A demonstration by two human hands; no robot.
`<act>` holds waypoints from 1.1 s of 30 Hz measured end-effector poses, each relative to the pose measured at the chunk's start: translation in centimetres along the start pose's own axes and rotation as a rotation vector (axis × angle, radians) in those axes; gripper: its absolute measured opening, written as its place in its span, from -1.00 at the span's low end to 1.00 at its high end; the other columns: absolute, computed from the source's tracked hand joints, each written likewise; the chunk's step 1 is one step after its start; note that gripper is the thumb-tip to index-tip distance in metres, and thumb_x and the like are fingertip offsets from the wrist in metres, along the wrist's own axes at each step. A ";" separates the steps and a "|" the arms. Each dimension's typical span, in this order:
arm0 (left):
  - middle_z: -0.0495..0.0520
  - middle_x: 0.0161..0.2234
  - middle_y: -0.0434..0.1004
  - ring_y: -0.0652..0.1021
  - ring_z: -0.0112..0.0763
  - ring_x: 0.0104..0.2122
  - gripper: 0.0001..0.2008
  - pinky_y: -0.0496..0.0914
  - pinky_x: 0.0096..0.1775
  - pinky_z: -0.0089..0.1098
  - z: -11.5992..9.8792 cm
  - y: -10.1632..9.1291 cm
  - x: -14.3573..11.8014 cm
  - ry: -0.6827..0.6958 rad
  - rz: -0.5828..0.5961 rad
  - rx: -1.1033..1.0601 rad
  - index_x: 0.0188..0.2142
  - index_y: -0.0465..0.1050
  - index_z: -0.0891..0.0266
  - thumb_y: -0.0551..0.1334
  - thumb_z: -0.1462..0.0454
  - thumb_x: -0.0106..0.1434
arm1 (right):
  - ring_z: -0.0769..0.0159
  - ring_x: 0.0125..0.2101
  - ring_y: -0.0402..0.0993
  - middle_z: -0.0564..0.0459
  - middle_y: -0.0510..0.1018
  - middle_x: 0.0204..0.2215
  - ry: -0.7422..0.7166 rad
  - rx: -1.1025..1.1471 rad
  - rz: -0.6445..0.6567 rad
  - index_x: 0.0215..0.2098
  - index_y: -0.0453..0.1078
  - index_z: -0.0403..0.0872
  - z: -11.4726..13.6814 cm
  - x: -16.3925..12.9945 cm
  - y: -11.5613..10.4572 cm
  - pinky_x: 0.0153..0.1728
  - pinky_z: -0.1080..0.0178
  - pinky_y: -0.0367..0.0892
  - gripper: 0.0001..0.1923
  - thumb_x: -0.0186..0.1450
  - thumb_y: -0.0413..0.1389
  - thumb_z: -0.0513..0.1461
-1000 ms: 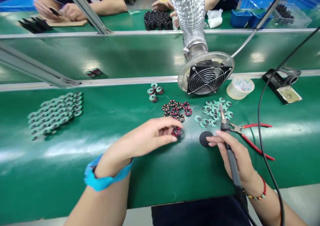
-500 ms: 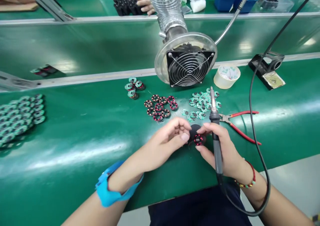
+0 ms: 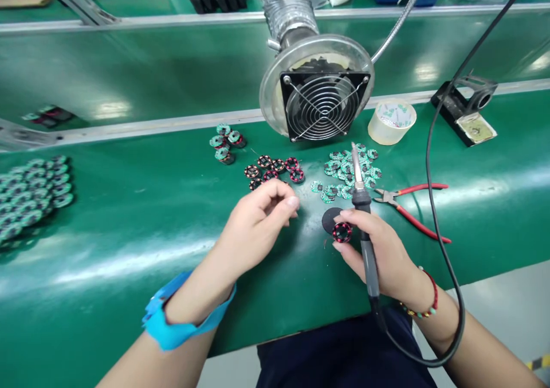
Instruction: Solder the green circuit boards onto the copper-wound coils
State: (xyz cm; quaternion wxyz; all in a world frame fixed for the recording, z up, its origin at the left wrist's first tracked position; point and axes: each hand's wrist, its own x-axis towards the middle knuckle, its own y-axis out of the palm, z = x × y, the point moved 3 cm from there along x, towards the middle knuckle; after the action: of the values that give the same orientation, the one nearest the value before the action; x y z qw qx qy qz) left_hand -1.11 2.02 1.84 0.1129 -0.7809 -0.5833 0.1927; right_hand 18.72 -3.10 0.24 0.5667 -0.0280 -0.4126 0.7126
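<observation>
In the head view, the left hand (image 3: 258, 219) has let go of the small black ring wound with red coils (image 3: 342, 232) and drawn back toward the cluster of matching coil rings (image 3: 271, 170) on the green desk (image 3: 129, 233), its grip loosely curled and empty. The ring now sits pinched in the right hand (image 3: 378, 250) beside the flat black round pad (image 3: 330, 219), the handover apparently done. That hand's grip also closes around the black-handled soldering iron (image 3: 363, 216), tip up over the green round circuit boards (image 3: 348, 173).
</observation>
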 end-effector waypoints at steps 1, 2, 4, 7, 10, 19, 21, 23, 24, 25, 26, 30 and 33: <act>-0.05 -0.46 0.37 0.39 -0.42 -0.45 -0.76 0.28 -0.40 -0.41 0.1 0.5 -0.1 -0.036 0.065 -0.044 -0.36 0.33 0.21 0.13 0.10 0.32 | 0.16 -0.17 0.56 -0.03 0.57 -0.14 -0.012 -0.025 -0.019 0.19 0.15 0.04 0.0 0.0 0.0 -0.20 0.09 0.53 -0.51 0.34 0.11 -0.31; -0.06 -0.47 0.35 0.37 -0.43 -0.46 -0.74 0.27 -0.41 -0.42 0.1 1.2 -0.2 -0.062 0.173 -0.082 -0.36 0.34 0.21 0.13 0.08 0.32 | 0.15 -0.18 0.56 -0.04 0.57 -0.14 -0.025 -0.052 -0.034 0.19 0.15 0.04 0.0 0.0 0.0 -0.22 0.09 0.53 -0.51 0.34 0.12 -0.30; -0.09 -0.50 0.29 0.32 -0.46 -0.48 -0.74 0.23 -0.43 -0.43 -0.2 2.7 -0.6 -0.089 0.366 -0.137 -0.40 0.33 0.22 0.15 0.08 0.29 | 0.14 -0.21 0.56 -0.05 0.57 -0.17 -0.049 -0.106 -0.049 0.19 0.15 0.02 0.1 0.0 0.1 -0.25 0.10 0.53 -0.53 0.35 0.12 -0.30; -0.11 -0.54 0.25 0.26 -0.50 -0.51 -0.74 0.17 -0.45 -0.45 -0.5 3.9 -0.8 -0.136 0.378 -0.215 -0.49 0.30 0.22 0.18 0.13 0.25 | 0.14 -0.24 0.55 -0.04 0.57 -0.21 -0.053 -0.142 -0.029 0.18 0.15 0.03 0.2 0.1 0.2 -0.27 0.09 0.52 -0.55 0.36 0.11 -0.28; -0.10 -0.57 0.31 0.30 -0.52 -0.53 -0.80 0.18 -0.45 -0.47 -0.2 3.7 -0.3 -0.212 0.264 -0.369 -0.51 0.34 0.24 0.23 0.19 0.17 | 0.14 -0.25 0.56 -0.02 0.58 -0.22 -0.054 -0.095 -0.010 0.18 0.16 0.04 0.2 0.2 0.1 -0.26 0.08 0.53 -0.55 0.36 0.10 -0.27; -0.05 -0.52 0.38 0.37 -0.49 -0.53 -0.65 0.20 -0.50 -0.48 0.1 2.4 0.0 -0.237 0.250 -0.449 -0.42 0.40 0.25 0.24 -0.01 0.20 | 0.15 -0.22 0.59 -0.03 0.60 -0.19 -0.056 -0.038 -0.001 0.19 0.16 0.03 0.1 0.1 0.0 -0.24 0.11 0.54 -0.52 0.35 0.13 -0.28; -0.08 -0.56 0.32 0.30 -0.51 -0.54 -0.65 0.17 -0.49 -0.47 -0.2 2.8 -0.3 -0.226 0.344 -0.331 -0.46 0.38 0.24 0.24 0.00 0.20 | 0.16 -0.20 0.58 -0.05 0.60 -0.17 -0.084 -0.045 0.020 0.20 0.15 0.00 0.2 0.0 0.2 -0.24 0.12 0.53 -0.53 0.36 0.12 -0.29; -0.10 -0.58 0.27 0.25 -0.52 -0.56 -0.68 0.12 -0.49 -0.46 -0.3 2.8 -0.3 -0.230 0.337 -0.268 -0.50 0.34 0.24 0.23 0.05 0.19 | 0.16 -0.20 0.58 -0.08 0.60 -0.14 -0.092 -0.053 0.053 0.19 0.16 -0.03 0.1 0.0 0.2 -0.24 0.14 0.53 -0.55 0.36 0.11 -0.30; -0.11 -0.59 0.26 0.24 -0.52 -0.56 -0.69 0.12 -0.49 -0.46 -0.3 2.7 -0.2 -0.225 0.303 -0.255 -0.52 0.32 0.23 0.22 0.07 0.20 | 0.16 -0.20 0.58 -0.08 0.60 -0.13 -0.078 -0.057 0.074 0.18 0.17 -0.03 0.0 0.1 0.1 -0.24 0.14 0.53 -0.56 0.36 0.11 -0.30; -0.10 -0.58 0.28 0.25 -0.52 -0.55 -0.70 0.13 -0.48 -0.46 -0.2 2.5 0.0 -0.213 0.256 -0.250 -0.53 0.31 0.23 0.21 0.09 0.20 | 0.16 -0.20 0.59 -0.08 0.60 -0.14 -0.054 -0.060 0.089 0.18 0.18 -0.03 -0.1 0.1 -0.1 -0.24 0.14 0.53 -0.56 0.36 0.11 -0.30; -0.10 -0.58 0.30 0.27 -0.52 -0.55 -0.71 0.15 -0.47 -0.45 -0.1 2.2 0.2 -0.198 0.198 -0.252 -0.54 0.30 0.23 0.20 0.11 0.20 | 0.15 -0.20 0.59 -0.07 0.61 -0.14 -0.024 -0.066 0.096 0.17 0.20 -0.02 -0.3 0.3 -0.5 -0.24 0.14 0.53 -0.57 0.36 0.13 -0.29; -0.09 -0.58 0.33 0.32 -0.51 -0.54 -0.75 0.19 -0.47 -0.46 0.5 0.8 0.8 -0.158 -0.010 -0.275 -0.54 0.29 0.22 0.21 0.15 0.17 | 0.11 -0.11 0.56 -0.03 0.59 -0.11 0.065 -0.091 0.050 0.16 0.21 0.04 -1.0 1.0 -2.2 -0.12 0.06 0.49 -0.54 0.33 0.17 -0.28; -0.09 -0.57 0.34 0.35 -0.49 -0.53 -0.78 0.21 -0.47 -0.46 0.5 0.4 0.8 -0.093 -0.077 -0.210 -0.50 0.32 0.22 0.19 0.17 0.20 | 0.13 -0.08 0.54 -0.01 0.59 -0.09 0.073 -0.045 0.031 0.18 0.18 0.07 -1.5 1.5 -2.2 -0.04 0.04 0.44 -0.51 0.34 0.19 -0.26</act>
State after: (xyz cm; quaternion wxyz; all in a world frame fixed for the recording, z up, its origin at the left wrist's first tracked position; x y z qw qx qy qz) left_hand -0.83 2.61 1.09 0.0108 -0.7558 -0.6343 0.1622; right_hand 20.67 -1.01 1.19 0.5694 -0.0731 -0.4071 0.7104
